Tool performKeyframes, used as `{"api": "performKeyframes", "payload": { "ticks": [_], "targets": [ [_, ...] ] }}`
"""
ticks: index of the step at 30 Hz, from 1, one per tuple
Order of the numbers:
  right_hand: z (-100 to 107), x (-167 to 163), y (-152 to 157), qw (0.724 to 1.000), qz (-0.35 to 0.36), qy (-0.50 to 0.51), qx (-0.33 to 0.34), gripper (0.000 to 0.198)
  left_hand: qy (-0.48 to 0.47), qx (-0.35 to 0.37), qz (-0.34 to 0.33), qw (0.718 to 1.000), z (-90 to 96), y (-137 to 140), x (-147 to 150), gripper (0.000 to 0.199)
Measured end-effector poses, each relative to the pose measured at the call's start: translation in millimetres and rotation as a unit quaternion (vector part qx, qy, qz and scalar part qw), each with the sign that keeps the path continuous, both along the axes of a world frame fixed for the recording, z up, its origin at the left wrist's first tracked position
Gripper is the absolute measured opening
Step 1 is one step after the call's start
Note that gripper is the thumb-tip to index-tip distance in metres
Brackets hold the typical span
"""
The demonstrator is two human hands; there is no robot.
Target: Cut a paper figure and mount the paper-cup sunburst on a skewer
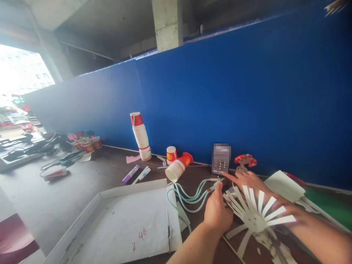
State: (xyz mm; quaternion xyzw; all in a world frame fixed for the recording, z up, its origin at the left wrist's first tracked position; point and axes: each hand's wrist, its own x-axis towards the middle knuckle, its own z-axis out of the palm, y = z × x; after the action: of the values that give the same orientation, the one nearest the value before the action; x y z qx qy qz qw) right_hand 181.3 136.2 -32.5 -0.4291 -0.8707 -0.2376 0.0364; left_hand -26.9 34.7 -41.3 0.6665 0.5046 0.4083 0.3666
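Note:
My right hand (249, 183) reaches to the back of the table with its index finger stretched out. The fingertip is at the lower edge of a phone-like device (221, 167) leaning upright by the blue wall, its screen partly blurred. Just below, my left hand (219, 212) has curled fingers and a raised thumb; what it grips, if anything, is hidden. Pale green cable (194, 200) loops end near that thumb. A white paper cutout (254, 221) with a drawn face and fanned strips stands by my left fingers, in front of my right forearm.
A white box lid (132, 220) with purple writing lies front left. Behind it are markers (131, 174), fallen paper cups (176, 170) and a tall cup stack (140, 135). A red-topped figure (244, 161) and white paper (286, 186) lie right. The blue wall (220, 91) bounds the table.

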Motion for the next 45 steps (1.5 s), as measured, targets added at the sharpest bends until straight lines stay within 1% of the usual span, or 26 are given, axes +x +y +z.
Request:
{"api": "performKeyframes", "payload": {
  "ticks": [5,9,12,15,19,25,31,38,45],
  "targets": [
    [8,-18,1,1.000,-0.012,-0.001,0.025,0.080,0.000,-0.006,0.006,1.000,1.9,-1,0,0.080],
    [10,-30,8,0.998,-0.035,-0.007,0.045,0.066,0.000,0.001,0.014,1.000,2.2,0,1,0.076],
    [11,-34,10,0.996,-0.059,-0.010,0.065,0.064,0.003,-0.008,0.016,1.000,2.8,0,2,0.078],
    [9,-35,10,0.994,-0.076,-0.012,0.077,0.064,0.006,-0.019,0.016,1.000,3.1,-1,2,0.080],
    [6,-35,10,0.992,-0.089,-0.010,0.089,0.063,0.006,-0.015,0.016,1.000,2.4,0,2,0.080],
    [2,-34,14,0.992,-0.084,-0.004,0.094,0.072,0.010,-0.021,0.015,1.000,3.7,0,2,0.081],
    [2,-36,15,0.992,-0.085,-0.001,0.094,0.068,0.007,-0.022,0.016,1.000,1.3,1,2,0.083],
    [3,-38,9,0.991,-0.089,0.007,0.102,0.067,0.005,-0.041,0.015,0.999,4.8,1,2,0.082],
    [4,-38,9,0.991,-0.089,0.013,0.101,0.066,0.016,-0.029,0.022,0.999,5.4,0,2,0.080]
  ]
}}
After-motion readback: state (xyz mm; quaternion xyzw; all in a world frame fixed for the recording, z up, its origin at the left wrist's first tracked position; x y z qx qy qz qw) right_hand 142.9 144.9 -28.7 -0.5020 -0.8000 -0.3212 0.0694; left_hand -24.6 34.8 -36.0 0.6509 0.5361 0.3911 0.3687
